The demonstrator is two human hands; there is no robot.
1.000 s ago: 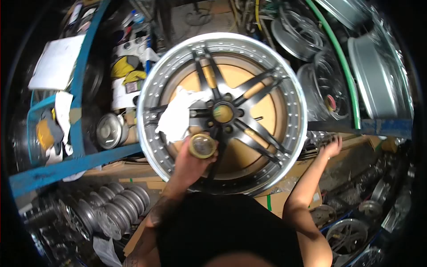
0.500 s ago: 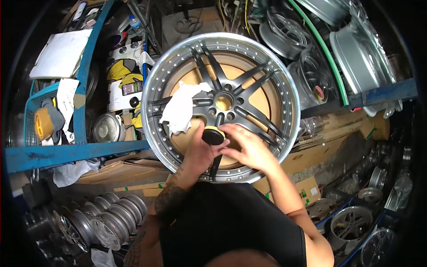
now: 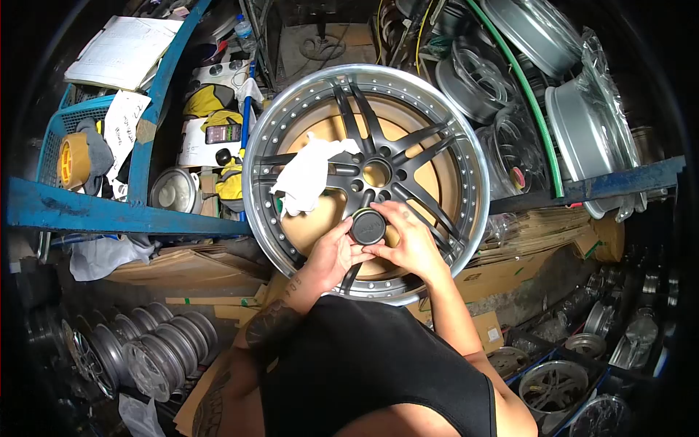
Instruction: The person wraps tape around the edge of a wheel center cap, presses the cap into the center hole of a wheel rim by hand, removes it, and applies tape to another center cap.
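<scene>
A small round black cap (image 3: 368,227) is held between both hands above the lower part of a large wheel rim (image 3: 477,197). My left hand (image 3: 333,255) grips it from the left, fingers beneath. My right hand (image 3: 409,240) has its fingers on the cap's right edge. The rim has dark double spokes, a studded ring and a polished lip, with a round centre hole just above the cap. A crumpled white cloth (image 3: 306,175) lies over the left spokes. Tan material shows through between the spokes.
A blue metal frame (image 3: 109,211) runs along the left, with a teal basket (image 3: 54,142), papers (image 3: 124,51), yellow-black gloves and a phone (image 3: 223,133). Wrapped rims (image 3: 582,131) stand right behind a green bar. Flattened cardboard (image 3: 502,266) and stacked rims (image 3: 171,349) lie below.
My right hand has come in from the far right onto the round object, which both hands now hold. Its dark face has turned toward the camera. The camera view has shifted slightly.
</scene>
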